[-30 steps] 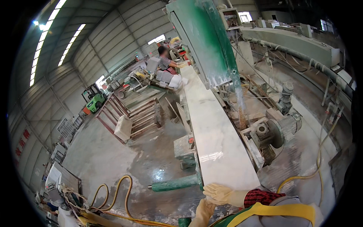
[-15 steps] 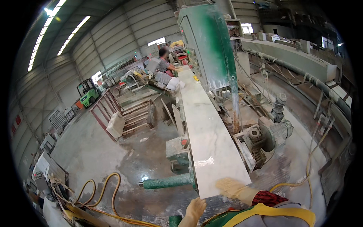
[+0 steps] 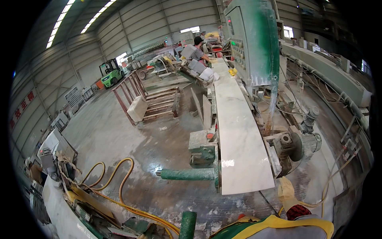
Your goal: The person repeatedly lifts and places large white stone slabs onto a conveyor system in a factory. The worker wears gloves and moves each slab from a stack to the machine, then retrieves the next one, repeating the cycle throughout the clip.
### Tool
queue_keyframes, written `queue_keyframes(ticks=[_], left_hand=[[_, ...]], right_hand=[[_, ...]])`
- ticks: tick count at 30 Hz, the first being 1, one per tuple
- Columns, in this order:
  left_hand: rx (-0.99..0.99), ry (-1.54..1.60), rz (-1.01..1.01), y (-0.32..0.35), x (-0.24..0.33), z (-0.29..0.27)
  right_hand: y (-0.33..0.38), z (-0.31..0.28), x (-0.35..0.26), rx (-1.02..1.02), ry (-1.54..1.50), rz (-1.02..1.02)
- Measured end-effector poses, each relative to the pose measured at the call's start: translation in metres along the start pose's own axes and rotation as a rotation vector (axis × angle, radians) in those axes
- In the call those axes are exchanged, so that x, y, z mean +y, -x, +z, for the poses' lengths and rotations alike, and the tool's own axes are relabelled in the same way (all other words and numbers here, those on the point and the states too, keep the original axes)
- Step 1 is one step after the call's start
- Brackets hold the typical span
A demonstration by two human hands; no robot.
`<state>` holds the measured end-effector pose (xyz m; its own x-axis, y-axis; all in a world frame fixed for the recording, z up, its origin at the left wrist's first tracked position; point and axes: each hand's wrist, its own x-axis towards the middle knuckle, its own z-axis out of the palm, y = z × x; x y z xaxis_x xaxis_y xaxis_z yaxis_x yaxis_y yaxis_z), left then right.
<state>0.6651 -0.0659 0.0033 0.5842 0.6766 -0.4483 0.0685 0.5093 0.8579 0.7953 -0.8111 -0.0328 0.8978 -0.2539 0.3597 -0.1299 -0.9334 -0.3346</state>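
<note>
A long white stone slab [image 3: 242,143] with faint grey veins lies flat on the machine bed and runs away from me. Just beyond its near right corner is my right hand [image 3: 287,194], in a pale yellow glove. Its fingers point forward and look stretched out, with nothing seen in them. The glove looks close to the slab's corner but apart from it. My left hand is out of view. Toward the slab's far end, a co-worker [image 3: 197,51] in a dark cap reaches one arm over it. A small yellow thing [image 3: 232,72] sits at the slab's right edge.
A green and white control cabinet [image 3: 254,47] stands right of the slab, with a motor [image 3: 304,143] nearer me. A green roller [image 3: 187,174] sticks out leftward. Yellow hoses [image 3: 127,203] cross the wet floor. Farther left are a wooden rack [image 3: 159,105] and a green forklift [image 3: 112,73].
My right hand has come off the slab's near end and moved to the right of its corner. My left hand has left the view. The whole scene has shifted up and right.
</note>
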Motion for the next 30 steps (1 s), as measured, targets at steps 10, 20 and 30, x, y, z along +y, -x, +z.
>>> queue_keyframes(ticks=[10, 20, 30], left_hand=[[0.691, -1.499, 0.665, 0.135, -0.024, -0.149], [0.770, -1.641, 0.717, 0.154, -0.070, -0.213], [0.462, -1.698, 0.646, 0.172, -0.047, -0.221]], right_hand=[[0.071, 0.052, -0.010, -0.552, 0.024, 0.209], [0.049, 0.067, -0.104, -0.694, -0.290, -0.041], [0.181, 0.068, -0.046, -0.644, -0.555, 0.262]])
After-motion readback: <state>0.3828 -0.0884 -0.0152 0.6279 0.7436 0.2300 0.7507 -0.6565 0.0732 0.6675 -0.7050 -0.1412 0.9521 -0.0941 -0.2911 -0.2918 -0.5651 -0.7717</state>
